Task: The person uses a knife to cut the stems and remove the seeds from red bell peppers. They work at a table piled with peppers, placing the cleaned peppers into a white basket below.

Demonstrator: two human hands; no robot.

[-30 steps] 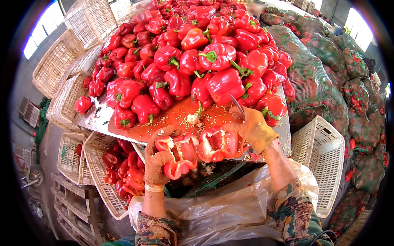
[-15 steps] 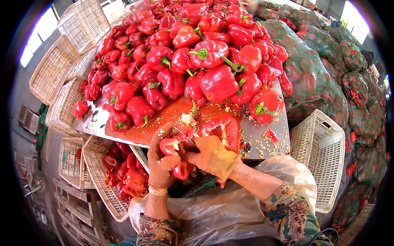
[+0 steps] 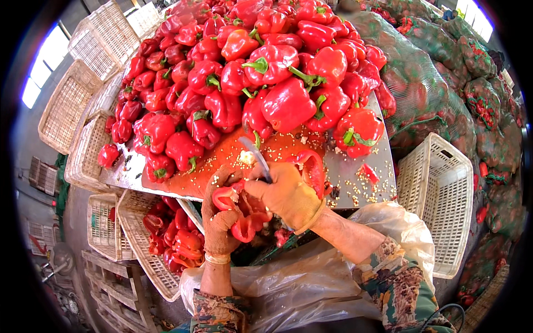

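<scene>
My gloved left hand (image 3: 219, 219) grips a cut red pepper half (image 3: 244, 225), its pale inside partly showing. My right hand (image 3: 283, 194), in an orange glove, is closed on a knife (image 3: 255, 155) with the blade angled up and away from me, over the pepper in my left hand. Behind my right hand, another cut pepper half (image 3: 311, 172) lies on the orange cutting board (image 3: 189, 183) among scattered seeds. A big pile of whole red peppers (image 3: 286, 105) covers the back of the metal table (image 3: 355, 183).
A crate of cut peppers (image 3: 139, 233) stands below the table at left, near stacked white crates (image 3: 72, 111) and a wooden pallet (image 3: 111, 288). An empty white crate (image 3: 444, 211) is at right, beside mesh sacks of peppers (image 3: 416, 100). Clear plastic (image 3: 288, 288) covers my lap.
My right hand has come left from the far pepper half to the left hand's piece. Since half a second ago, the knife blade has swung upward and away from that piece.
</scene>
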